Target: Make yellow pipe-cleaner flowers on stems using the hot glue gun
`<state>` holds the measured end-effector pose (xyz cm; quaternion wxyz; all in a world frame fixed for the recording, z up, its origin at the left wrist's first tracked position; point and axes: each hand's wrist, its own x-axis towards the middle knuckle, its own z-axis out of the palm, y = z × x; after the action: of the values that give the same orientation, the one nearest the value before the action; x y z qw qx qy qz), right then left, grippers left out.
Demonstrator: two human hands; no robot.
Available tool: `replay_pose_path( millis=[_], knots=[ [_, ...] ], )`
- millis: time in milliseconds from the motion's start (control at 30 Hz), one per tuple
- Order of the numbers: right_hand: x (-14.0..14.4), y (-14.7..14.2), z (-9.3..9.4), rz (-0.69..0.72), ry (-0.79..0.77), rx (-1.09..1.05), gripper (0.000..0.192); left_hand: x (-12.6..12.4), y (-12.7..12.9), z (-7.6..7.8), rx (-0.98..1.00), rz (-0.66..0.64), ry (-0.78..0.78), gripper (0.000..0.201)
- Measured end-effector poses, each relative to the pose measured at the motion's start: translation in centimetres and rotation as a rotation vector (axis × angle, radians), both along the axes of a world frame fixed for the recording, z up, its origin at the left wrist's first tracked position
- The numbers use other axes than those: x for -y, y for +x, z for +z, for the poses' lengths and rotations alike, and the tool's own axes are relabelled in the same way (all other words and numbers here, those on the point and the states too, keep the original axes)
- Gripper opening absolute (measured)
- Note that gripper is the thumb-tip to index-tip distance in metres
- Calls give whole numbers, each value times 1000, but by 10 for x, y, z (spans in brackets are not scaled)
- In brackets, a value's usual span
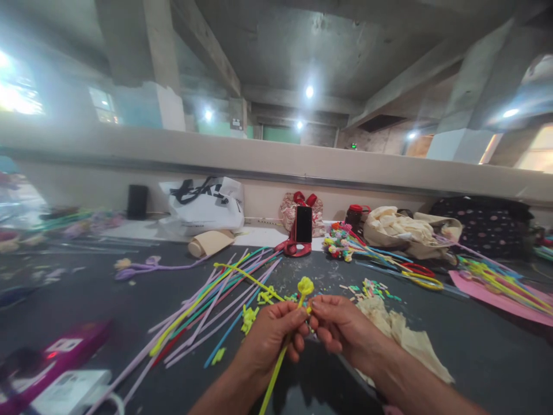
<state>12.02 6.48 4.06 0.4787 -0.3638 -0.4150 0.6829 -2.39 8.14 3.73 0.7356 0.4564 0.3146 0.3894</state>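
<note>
Near the table's front edge, my left hand is closed round the stem of a yellow pipe-cleaner flower. The round, knotted head stands upright above the fingers, and the stem runs down toward me. My right hand is closed beside it, thumb and forefinger pinching a small yellow piece against the stem. Its exact shape is mostly hidden by the fingers. Just behind my left hand lie short yellow-green pieces and a long yellow pipe cleaner.
Coloured pipe cleaners spread across the left. A phone stands upright on a red holder. Finished flowers lie behind on the right, near cut bits and crumpled cloth. A purple device sits front left.
</note>
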Motion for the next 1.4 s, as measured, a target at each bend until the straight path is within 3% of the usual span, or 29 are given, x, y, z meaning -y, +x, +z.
replay_pose_path(
  millis=[233,467,600,733,767,867,933,1000,1100,1267,1400],
  knots=[
    [3,5,0,71,-4,43,28,5,1,3,-24,-35,36,21],
    [-2,7,-1,47,11,191,31,2,3,-1,-72,-30,41,24],
    [7,19,17,-64,69,358,26,2,5,-2,-111,-14,33,25],
    [40,52,29,-251,126,495,20,5,6,1,-124,23,37,22],
    [52,62,27,-302,129,540,19,6,6,2,-125,20,37,22],
    [90,90,11,-399,244,1014,16,6,4,2,-135,-23,30,22],
    [111,100,-2,-356,377,1315,9,5,3,2,-145,-43,24,22],
    [123,104,-12,-243,409,1467,11,5,4,1,-153,-50,21,22],
    [129,100,-16,-170,408,1613,18,10,14,1,-175,-108,-7,23],
    [129,100,-17,-196,359,1759,18,19,53,-3,-248,-262,11,21],
    [133,107,-28,-239,400,1816,16,18,80,-13,-369,-240,66,13]
  ],
)
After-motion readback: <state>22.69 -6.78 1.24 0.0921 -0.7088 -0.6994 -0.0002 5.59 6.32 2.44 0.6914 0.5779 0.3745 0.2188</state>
